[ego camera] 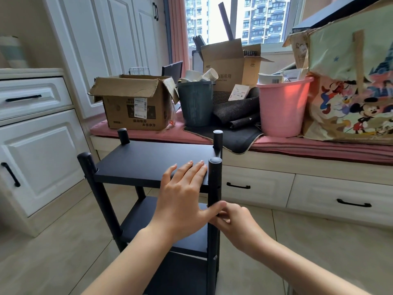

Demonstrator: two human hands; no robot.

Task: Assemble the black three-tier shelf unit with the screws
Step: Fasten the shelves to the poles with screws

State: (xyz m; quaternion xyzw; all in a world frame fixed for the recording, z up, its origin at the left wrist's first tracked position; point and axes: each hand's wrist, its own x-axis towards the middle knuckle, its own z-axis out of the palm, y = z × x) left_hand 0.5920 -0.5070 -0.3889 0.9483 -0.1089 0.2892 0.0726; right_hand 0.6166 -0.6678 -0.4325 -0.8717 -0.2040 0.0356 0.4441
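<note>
Head view shows the black shelf unit [148, 162] standing upright on the floor, its near right post [214, 184] between both hands. Left hand [182, 201] lies flat with straight fingers on the top shelf's near edge, thumb touching the post just below. Right hand [234, 220] pinches something small against the post's side beneath that thumb; what it holds is hidden. Lower shelves sit below both hands

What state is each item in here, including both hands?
Shelf unit: upright on the floor, three boards mounted.
Left hand: flat on the top board.
Right hand: fingers curled at the front right post.
Brown box: flaps open.
Pink bucket: upright, holding papers.
</note>
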